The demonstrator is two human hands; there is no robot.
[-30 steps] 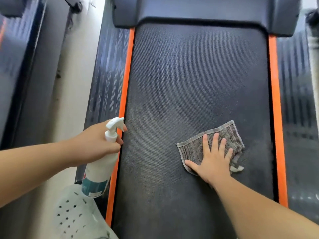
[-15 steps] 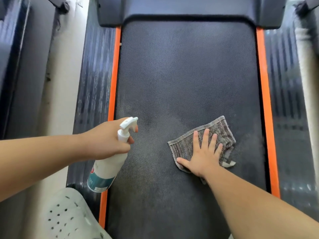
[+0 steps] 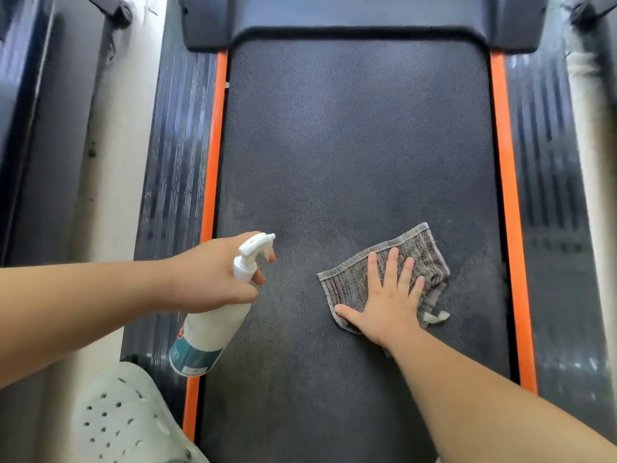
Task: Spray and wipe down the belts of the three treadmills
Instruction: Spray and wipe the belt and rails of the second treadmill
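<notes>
Fingers (image 3: pixel 393 262) of my right hand (image 3: pixel 384 305) lie straight and spread, pressing the grey cloth (image 3: pixel 420 248) flat on the treadmill belt (image 3: pixel 350 145), nearer its right edge. My left hand (image 3: pixel 207 279) is wrapped round the white spray bottle (image 3: pixel 213 332), held tilted over the belt's left edge beside the orange strip (image 3: pixel 210 182).

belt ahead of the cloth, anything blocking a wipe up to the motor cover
Nothing visible does. The right hand presses the cloth flat on the belt, which runs bare to the motor cover. The spray bottle in the left hand is off to the left, apart from the cloth.
</notes>
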